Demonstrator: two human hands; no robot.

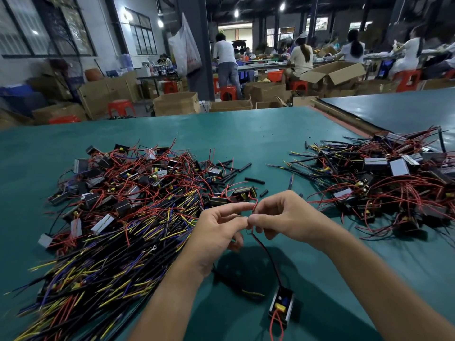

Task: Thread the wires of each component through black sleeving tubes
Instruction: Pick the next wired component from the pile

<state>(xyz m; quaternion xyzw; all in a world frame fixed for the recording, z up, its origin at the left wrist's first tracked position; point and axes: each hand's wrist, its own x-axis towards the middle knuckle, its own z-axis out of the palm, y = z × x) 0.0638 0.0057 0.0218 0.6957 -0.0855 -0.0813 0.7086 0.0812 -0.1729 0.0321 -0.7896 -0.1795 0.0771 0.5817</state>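
- L hand (221, 227) and R hand (283, 217) are meeting fingertip to fingertip at centre, raised above the green table (246, 134).
- L hand: thumb + forefinger are pinching the red wire (255, 205); the other fingers are curling loosely under.
- R hand: thumb + forefinger are pinching the same wire from the other side; the rest are half curled.
- Can't tell if a sleeve is already between the fingertips; too small and hidden by the fingers.
- The wire pair (267, 254) is running from the pinch down and toward the person to the component (280, 307), which is lying on the table near the R forearm, with its long axis pointing roughly away from the person.
- Loose black sleeving tubes (254, 180) are lying just beyond the hands, mostly crosswise or diagonal. The nearest tube (264, 193) is lying just past the R knuckles, so the R hand is nearer.
- Judgement: the next move is probably lining a tube's bore up with the wire tip, which is pointing up and away. The wire ends are looking bent, so they could snag.
- Left pile (128, 193) of components + wires is lying well left; right pile (384, 178) is lying well right, with black sleeves showing on many of its leads.
- Containers: cardboard boxes (177, 103) are standing on the floor beyond the table and an open box (332, 72) farther back; their contents aren't showing.
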